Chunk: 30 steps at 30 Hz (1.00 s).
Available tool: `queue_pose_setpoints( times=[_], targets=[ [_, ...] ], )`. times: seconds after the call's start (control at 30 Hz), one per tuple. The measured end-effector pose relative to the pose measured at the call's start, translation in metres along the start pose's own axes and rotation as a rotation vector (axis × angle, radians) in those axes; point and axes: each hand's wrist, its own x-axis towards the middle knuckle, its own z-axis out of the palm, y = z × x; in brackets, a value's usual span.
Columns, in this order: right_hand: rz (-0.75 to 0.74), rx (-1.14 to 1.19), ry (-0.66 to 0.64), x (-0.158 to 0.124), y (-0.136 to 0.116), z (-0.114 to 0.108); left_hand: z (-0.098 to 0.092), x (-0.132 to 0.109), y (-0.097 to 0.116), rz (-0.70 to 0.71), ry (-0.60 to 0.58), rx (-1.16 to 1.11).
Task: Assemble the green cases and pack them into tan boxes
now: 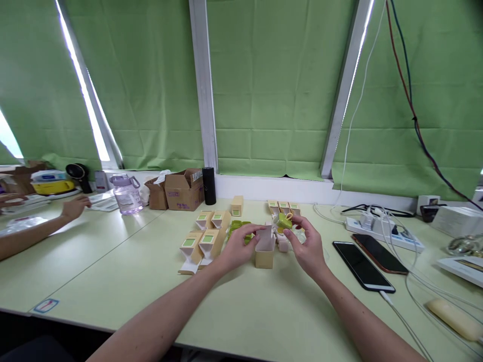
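Observation:
My left hand (241, 245) pinches the raised flap of a small cardboard box (264, 259), which stands upright on the table with its top open. Just right of that box, my right hand (307, 246) holds a small green item with a yellow loop (284, 220) between thumb and fingers. Its exact kind is too small to make out. Pale pink and clear pieces (283, 243) lie beneath it, partly hidden. Left of my left hand are several open tan boxes (191, 241) with green label squares. Green pieces (236, 223) sit behind that hand.
More small boxes (284, 207) stand behind my right hand. On the right lie two phones (364, 266), a power strip (385, 234) and loose cables. A brown carton (184, 191), a black bottle (209, 186) and a purple jug (127, 193) line the back. Another person's arm (41, 231) reaches in at left.

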Motion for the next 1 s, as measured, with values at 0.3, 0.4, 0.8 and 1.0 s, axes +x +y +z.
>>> queue_pose_setpoints(
  times=[0.3,0.4,0.8,1.0],
  targets=[
    [-0.049,0.059,-0.089,-0.005,-0.006,0.008,-0.001,0.0,-0.008,-0.126,-0.009,-0.141],
    [-0.054,0.061,-0.137,-0.006,-0.008,0.01,-0.001,0.002,-0.01,-0.141,-0.012,-0.201],
    [0.008,-0.088,-0.244,-0.004,-0.005,0.005,0.001,0.004,-0.013,-0.217,-0.038,-0.444],
    [0.047,-0.169,-0.313,0.0,-0.002,0.0,0.004,0.005,-0.019,-0.307,0.006,-0.597]
  ],
)
